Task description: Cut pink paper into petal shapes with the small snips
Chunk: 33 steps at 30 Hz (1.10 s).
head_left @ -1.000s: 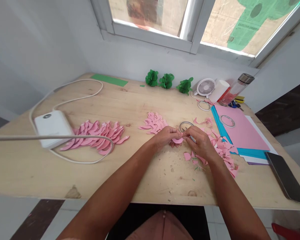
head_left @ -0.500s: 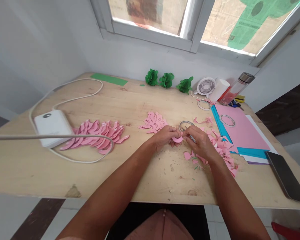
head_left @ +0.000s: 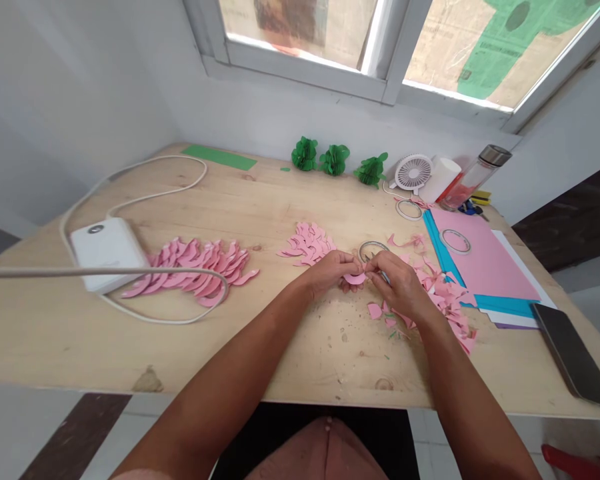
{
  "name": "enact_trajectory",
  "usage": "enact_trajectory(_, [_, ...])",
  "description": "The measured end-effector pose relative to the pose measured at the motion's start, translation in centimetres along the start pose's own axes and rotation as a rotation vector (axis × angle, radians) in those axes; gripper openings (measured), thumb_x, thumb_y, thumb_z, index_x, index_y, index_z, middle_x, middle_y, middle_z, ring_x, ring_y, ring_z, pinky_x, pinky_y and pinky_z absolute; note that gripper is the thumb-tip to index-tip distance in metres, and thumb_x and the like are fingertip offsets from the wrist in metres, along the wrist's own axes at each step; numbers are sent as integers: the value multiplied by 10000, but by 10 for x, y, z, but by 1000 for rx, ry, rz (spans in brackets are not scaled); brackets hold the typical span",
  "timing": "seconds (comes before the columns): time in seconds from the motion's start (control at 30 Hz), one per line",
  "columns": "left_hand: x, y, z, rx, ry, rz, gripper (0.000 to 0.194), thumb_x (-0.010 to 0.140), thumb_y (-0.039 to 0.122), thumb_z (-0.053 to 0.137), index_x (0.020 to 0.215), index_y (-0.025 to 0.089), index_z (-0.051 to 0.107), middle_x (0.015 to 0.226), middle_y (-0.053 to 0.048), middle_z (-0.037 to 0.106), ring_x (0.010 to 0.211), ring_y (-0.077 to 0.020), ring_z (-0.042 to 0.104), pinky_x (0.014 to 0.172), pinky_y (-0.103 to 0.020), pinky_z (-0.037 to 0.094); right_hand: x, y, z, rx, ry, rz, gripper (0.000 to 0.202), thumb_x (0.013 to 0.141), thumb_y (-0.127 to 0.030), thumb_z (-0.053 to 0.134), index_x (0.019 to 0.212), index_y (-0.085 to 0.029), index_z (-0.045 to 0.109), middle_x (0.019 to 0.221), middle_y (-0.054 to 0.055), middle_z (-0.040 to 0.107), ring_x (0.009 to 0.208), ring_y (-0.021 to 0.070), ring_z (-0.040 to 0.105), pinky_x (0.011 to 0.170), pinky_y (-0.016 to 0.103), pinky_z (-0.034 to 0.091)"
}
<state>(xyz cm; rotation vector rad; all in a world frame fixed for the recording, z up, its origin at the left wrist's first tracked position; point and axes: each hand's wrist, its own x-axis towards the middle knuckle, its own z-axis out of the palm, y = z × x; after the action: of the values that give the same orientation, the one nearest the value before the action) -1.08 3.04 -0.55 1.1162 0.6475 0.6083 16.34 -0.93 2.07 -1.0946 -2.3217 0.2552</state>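
Note:
Near the middle of the wooden table, my left hand (head_left: 334,270) grips a small curved pink paper piece (head_left: 354,279). My right hand (head_left: 396,279) is pinched at the right end of that same piece, its fingertips close to those of my left hand. Just behind my hands lies a roll of tape (head_left: 373,251), partly covered by my right fingers. A small pile of pink cut pieces (head_left: 309,243) sits behind my left hand. Pink scraps (head_left: 447,300) are spread beside and under my right forearm.
Overlapping pink pieces (head_left: 200,270) and a white power bank (head_left: 109,253) with a looping cable are at left. Green paper shapes (head_left: 335,160), a fan (head_left: 413,175) and a bottle (head_left: 475,179) stand at the back. Coloured sheets (head_left: 495,263) and a phone (head_left: 575,353) lie right.

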Motion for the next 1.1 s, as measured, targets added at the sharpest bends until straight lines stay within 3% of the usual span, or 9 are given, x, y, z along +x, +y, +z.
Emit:
enact_trajectory(0.43, [2,-4,-1,-11,3,42,100,681,216,578,656,119,578,531,-38,595,467,-107,540,426,-199,350,0,-1,2,26,20,69,41,842,-192,467,817,-196,500,769,40,544,718,166,504,642,286,392])
enact_trajectory(0.7, [3,-4,7,-26,117,155,124,645,189,636,706,130,546,617,-30,625,556,-110,583,524,-213,430,1,4,5,158,116,262,42,792,-205,501,770,-192,535,739,18,578,691,145,522,656,259,401])
enact_trajectory(0.8, [4,-3,11,-40,247,278,235,657,196,630,854,152,509,614,8,610,528,-98,567,528,-215,435,3,2,6,242,185,360,65,778,-240,520,755,-185,546,707,8,575,662,137,512,631,250,397])
enact_trajectory(0.93, [4,-3,14,126,438,486,451,694,153,569,1108,206,398,600,70,561,506,-83,538,525,-199,421,5,-1,8,415,234,500,128,754,-301,551,715,-179,544,665,0,558,612,124,486,583,240,376])
enact_trajectory(1.0, [2,-4,15,287,476,568,400,724,146,525,1104,214,420,612,68,553,520,-78,528,531,-192,410,5,-2,9,529,248,566,160,736,-331,574,710,-177,538,644,-6,539,581,116,467,546,233,355])
enact_trajectory(1.1, [0,-6,17,553,487,647,202,754,143,483,938,200,542,655,37,574,564,-77,525,544,-190,400,6,-3,10,674,262,639,201,711,-363,606,702,-175,536,617,-15,520,546,104,447,503,223,324])
